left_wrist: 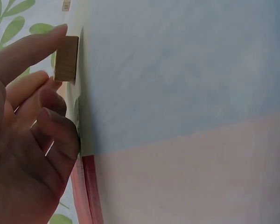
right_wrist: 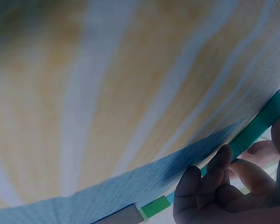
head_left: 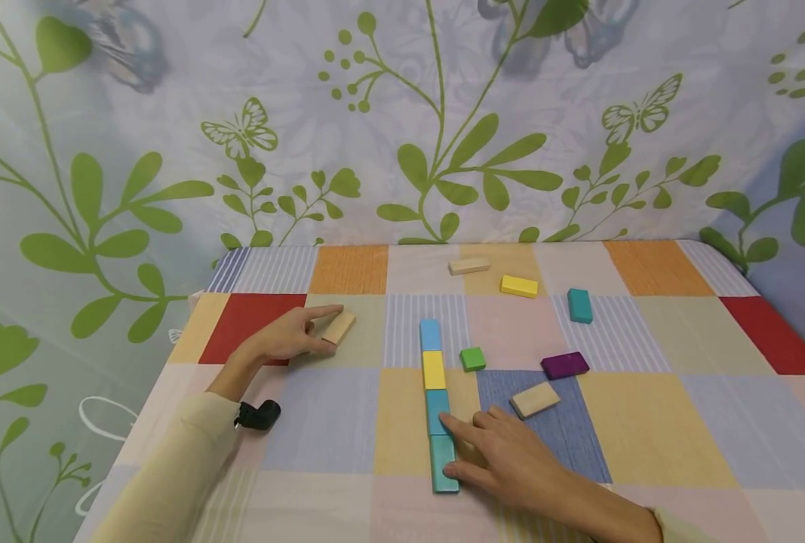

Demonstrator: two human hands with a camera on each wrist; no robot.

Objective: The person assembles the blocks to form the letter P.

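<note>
My left hand (head_left: pixel 290 333) pinches a plain wooden block (head_left: pixel 339 329) between thumb and index finger at the left of the table; in the left wrist view the block (left_wrist: pixel 66 59) sits between the fingertips. Near the middle, a straight row of blocks runs towards me: light blue (head_left: pixel 431 335), yellow (head_left: pixel 434 369), blue (head_left: pixel 437 412) and teal (head_left: pixel 443 464) nearest. My right hand (head_left: pixel 511 456) touches this row from the right, index fingertip on the blue block and thumb on the teal one. In the right wrist view its other fingers are bent beside the teal block (right_wrist: pixel 261 122).
Right of the row lie a green block (head_left: pixel 473 359), a wooden block (head_left: pixel 535 400) and a purple block (head_left: pixel 565 366). Farther back are another teal block (head_left: pixel 580 305), a yellow block (head_left: pixel 519 286) and a wooden block (head_left: pixel 469 265). A patterned curtain (head_left: pixel 348 173) hangs behind the patchwork-covered table.
</note>
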